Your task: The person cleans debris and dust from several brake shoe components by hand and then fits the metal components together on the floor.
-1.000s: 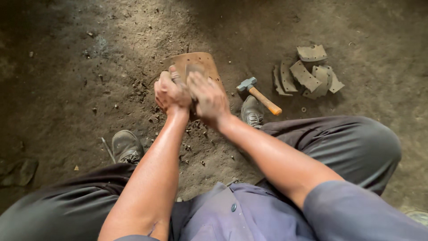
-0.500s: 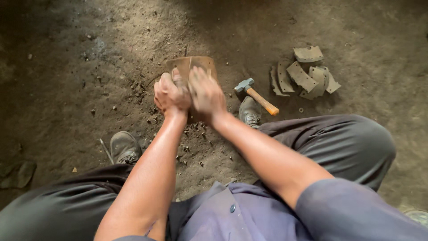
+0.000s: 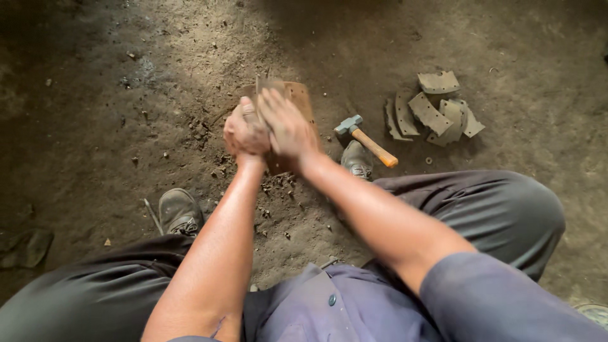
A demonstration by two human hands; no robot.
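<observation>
A curved, rusty brown metal plate [image 3: 300,96] with small holes stands on the dirt floor between my feet. My left hand [image 3: 244,133] grips its near left edge with the fingers curled round it. Just to the right, my right hand [image 3: 286,123] presses on the plate's inner face and upper edge, fingers closed over it. Both hands hide most of the plate's lower part.
A hammer [image 3: 367,139] with an orange wooden handle lies on the floor right of the plate. Beyond it sits a pile of curved grey lining pieces [image 3: 437,107]. My left shoe [image 3: 179,212] and right shoe [image 3: 358,159] flank the plate. Debris litters the dirt.
Both hands have stayed on the plate, shifting slightly along it. The plate has tipped a little more upright, showing its top edge.
</observation>
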